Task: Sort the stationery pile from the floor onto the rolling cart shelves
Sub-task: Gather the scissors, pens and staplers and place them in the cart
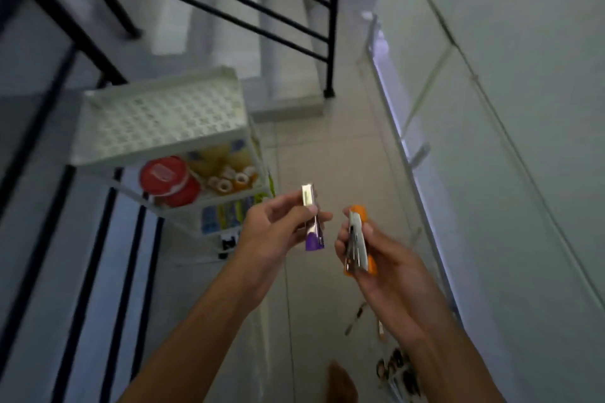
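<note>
My left hand (275,232) grips a purple stapler (312,219) with a shiny metal top, held upright. An orange stapler (358,239) with a metal underside sits in my right hand (376,258), fingers curled around it. Both hands hover above the tiled floor, just right of the white rolling cart (157,114). The cart's top shelf is a bare perforated tray. A lower shelf holds a red-lidded tub (168,180) and several tape rolls (229,181). Colourful packs (226,214) lie on a shelf below that. The whole frame is blurred.
Leftover stationery (397,370) lies on the floor at the bottom right, beside two pens (355,317). A black stair railing (229,0) rises behind the cart. A white wall with a glass panel (491,108) runs along the right. My foot (342,381) shows at the bottom.
</note>
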